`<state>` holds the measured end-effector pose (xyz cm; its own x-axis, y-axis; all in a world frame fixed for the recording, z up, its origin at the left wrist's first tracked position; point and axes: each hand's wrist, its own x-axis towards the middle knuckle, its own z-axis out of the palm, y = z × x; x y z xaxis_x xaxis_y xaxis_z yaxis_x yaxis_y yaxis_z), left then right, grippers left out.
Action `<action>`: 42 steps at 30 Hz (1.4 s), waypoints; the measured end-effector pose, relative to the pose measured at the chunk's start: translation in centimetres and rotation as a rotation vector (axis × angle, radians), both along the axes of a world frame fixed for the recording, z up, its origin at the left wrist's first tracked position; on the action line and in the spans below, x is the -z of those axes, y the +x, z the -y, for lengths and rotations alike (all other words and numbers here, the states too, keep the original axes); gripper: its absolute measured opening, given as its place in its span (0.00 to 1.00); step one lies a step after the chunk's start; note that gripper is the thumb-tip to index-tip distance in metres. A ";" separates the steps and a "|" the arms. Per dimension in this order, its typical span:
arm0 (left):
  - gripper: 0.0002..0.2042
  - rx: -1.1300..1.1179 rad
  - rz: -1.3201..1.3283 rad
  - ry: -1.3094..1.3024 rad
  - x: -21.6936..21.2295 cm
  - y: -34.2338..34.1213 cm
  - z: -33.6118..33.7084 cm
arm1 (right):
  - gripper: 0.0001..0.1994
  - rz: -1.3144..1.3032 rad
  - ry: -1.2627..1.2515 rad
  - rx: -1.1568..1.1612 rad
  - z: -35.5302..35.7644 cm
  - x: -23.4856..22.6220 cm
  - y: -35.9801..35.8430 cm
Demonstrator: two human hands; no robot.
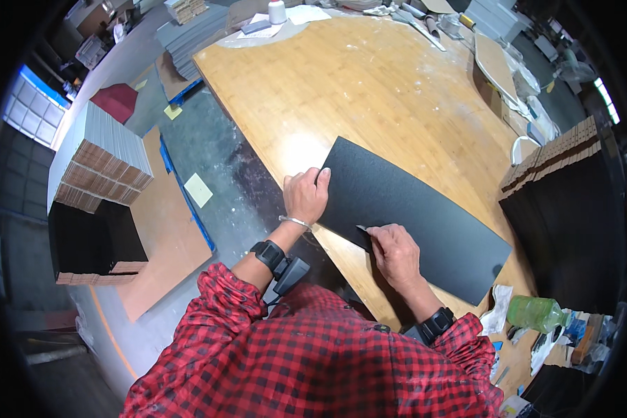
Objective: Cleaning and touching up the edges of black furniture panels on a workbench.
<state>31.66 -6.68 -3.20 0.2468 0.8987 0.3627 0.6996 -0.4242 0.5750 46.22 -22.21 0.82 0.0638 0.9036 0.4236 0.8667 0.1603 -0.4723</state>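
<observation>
The black rectangular board [414,209] lies on the wooden tabletop [355,76], one corner near the table's edge. The left hand [305,198] has its thumb at the board's short side; whether its hidden fingers clamp underneath, I cannot tell. The right hand [397,254] pinches a small pointed tool [361,228] (possibly a blade) at the near long edge. Uneven pressure could skid the tip, scratching the face; a loose left hold might let the board swivel.

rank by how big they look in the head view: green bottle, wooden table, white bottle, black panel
1. wooden table
2. black panel
3. green bottle
4. white bottle

The white bottle stands farther off, so its true size against the green one is unsure.
</observation>
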 end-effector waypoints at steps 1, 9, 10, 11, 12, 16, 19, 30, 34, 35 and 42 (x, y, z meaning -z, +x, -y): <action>0.17 -0.002 -0.002 -0.007 0.0 0.0 0.0 | 0.07 0.019 -0.008 -0.019 0.1 0.1 0.0; 0.17 -0.004 0.001 -0.013 -0.2 0.1 -0.1 | 0.07 -0.001 -0.009 -0.019 0.0 0.0 -0.9; 0.17 -0.001 0.008 -0.014 -0.2 0.1 -0.1 | 0.07 -0.001 -0.010 -0.021 0.1 0.0 -0.9; 0.17 0.004 0.013 -0.015 -0.2 0.2 -0.1 | 0.06 0.010 -0.034 -0.059 0.1 0.0 -0.8; 0.17 0.004 0.013 -0.016 -0.2 0.1 0.0 | 0.05 0.021 -0.058 -0.097 0.2 -0.1 -0.8; 0.17 -0.003 0.004 -0.013 -0.3 0.1 0.1 | 0.05 0.002 -0.062 -0.061 0.2 -0.1 -0.9; 0.17 0.002 0.002 -0.019 -0.3 0.0 0.1 | 0.07 -0.020 -0.082 -0.137 0.5 0.1 -1.1; 0.17 0.004 0.002 -0.031 -0.4 0.1 0.1 | 0.06 -0.017 -0.126 -0.132 0.5 -0.5 -0.9; 0.17 0.005 0.002 -0.017 -0.4 0.1 0.0 | 0.07 -0.045 -0.117 -0.086 0.0 -0.3 -1.2; 0.17 0.008 0.002 -0.014 -0.4 0.0 0.1 | 0.07 -0.057 -0.065 -0.053 -0.5 -0.3 -1.4; 0.17 0.011 0.003 -0.033 0.1 0.0 -0.2 | 0.07 0.038 -0.058 -0.198 -3.0 0.6 -3.2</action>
